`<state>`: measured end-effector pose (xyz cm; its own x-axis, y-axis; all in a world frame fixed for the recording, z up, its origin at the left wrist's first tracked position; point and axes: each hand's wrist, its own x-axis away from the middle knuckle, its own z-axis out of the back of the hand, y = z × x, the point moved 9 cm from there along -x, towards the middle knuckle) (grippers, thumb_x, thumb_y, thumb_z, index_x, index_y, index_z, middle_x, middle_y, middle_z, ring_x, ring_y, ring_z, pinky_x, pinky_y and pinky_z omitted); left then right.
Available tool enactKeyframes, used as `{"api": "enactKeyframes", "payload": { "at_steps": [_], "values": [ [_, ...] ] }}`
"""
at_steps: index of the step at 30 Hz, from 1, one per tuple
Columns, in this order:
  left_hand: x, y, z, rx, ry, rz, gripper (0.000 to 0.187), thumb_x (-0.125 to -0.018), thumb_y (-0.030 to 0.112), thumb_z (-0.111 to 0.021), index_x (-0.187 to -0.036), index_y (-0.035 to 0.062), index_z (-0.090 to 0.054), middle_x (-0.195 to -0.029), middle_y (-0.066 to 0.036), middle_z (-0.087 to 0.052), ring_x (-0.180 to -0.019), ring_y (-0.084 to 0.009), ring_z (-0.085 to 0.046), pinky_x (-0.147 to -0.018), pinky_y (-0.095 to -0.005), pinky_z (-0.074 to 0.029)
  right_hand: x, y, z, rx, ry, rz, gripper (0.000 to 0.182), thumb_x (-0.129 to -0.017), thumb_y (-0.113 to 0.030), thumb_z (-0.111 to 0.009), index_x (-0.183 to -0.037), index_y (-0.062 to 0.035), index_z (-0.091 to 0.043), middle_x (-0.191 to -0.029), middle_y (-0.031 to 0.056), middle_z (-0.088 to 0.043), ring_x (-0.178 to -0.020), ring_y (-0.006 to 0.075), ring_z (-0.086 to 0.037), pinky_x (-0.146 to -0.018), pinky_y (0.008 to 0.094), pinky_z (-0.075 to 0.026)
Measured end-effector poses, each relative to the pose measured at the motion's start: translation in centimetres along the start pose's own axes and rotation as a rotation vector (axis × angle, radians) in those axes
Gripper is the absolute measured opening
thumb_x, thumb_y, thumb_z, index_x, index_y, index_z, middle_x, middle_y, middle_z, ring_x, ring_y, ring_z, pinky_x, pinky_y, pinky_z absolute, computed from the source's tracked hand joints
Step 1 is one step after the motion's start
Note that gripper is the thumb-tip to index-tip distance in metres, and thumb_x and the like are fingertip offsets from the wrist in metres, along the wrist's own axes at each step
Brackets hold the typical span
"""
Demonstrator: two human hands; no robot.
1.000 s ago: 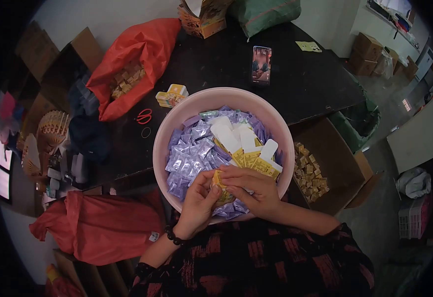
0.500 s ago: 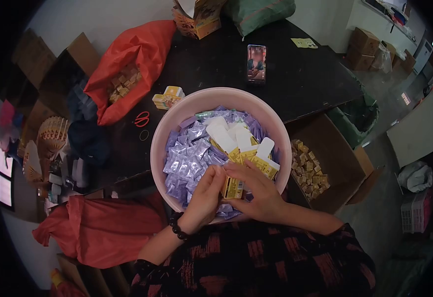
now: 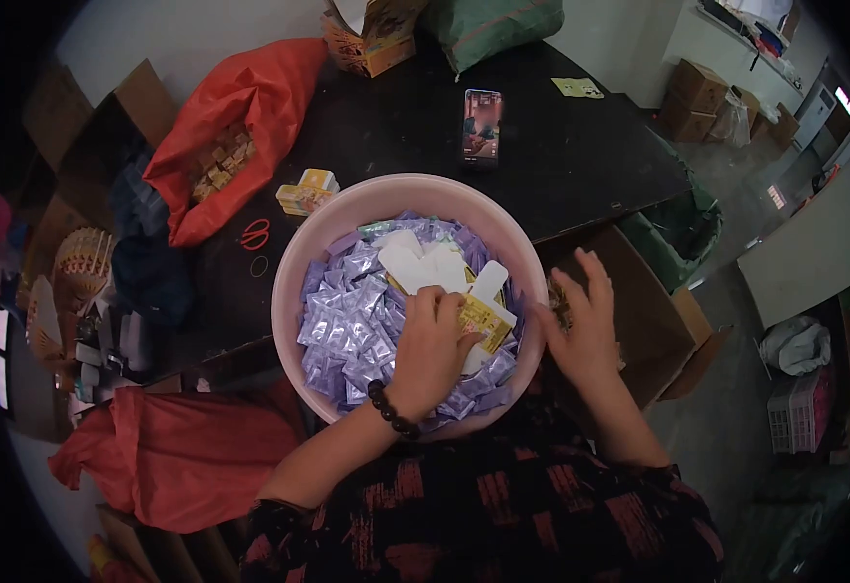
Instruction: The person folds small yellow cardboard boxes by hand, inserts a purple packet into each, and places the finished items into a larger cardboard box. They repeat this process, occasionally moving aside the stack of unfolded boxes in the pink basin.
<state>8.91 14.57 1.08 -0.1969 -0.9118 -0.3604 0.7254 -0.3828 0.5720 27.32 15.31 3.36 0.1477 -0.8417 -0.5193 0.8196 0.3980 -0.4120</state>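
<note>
A pink tub (image 3: 286, 291) holds many small shiny purple sachets (image 3: 347, 325). On top of them lie several flat yellow-and-white cartons (image 3: 488, 324), their white flaps sticking up. My left hand (image 3: 430, 350), with a dark bead bracelet at the wrist, is over the tub, its thumb and fingers closed at the edge of a yellow carton. To the right of the tub, my right hand (image 3: 585, 325) is raised with fingers spread and nothing in it. Behind it stands an open cardboard box (image 3: 658, 330); the small yellow boxes inside are mostly hidden by the hand.
The dark table (image 3: 376, 126) bears a phone (image 3: 481, 128), red scissors (image 3: 255, 234), small yellow boxes (image 3: 308, 192) and an orange-red bag (image 3: 279, 97) of little boxes. A green sack (image 3: 498, 29) lies at the back. A red bag (image 3: 182, 457) stands at lower left.
The small yellow box held between both hands is gone from them. My right hand has moved right, out over the cardboard box, and opened. My left hand has shifted onto the flat cartons.
</note>
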Motion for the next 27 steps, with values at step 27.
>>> {"api": "enactKeyframes", "payload": {
  "at_steps": [27],
  "values": [
    [4.9,-2.5,4.1,1.080,-0.070,0.357,0.060,-0.087,-0.001,-0.065,-0.140,-0.0031,-0.037,-0.131,-0.014,-0.052,-0.118,-0.0186,-0.053,-0.096,-0.0304,-0.047,1.7,-8.9,-6.7,-1.430,-0.225,-0.160,0.040,-0.086,0.007,-0.061,-0.122,0.0009,-0.046,-0.130,0.0117,-0.044,-0.117,0.0212,-0.054,-0.101,0.0337,-0.047]
  ]
}}
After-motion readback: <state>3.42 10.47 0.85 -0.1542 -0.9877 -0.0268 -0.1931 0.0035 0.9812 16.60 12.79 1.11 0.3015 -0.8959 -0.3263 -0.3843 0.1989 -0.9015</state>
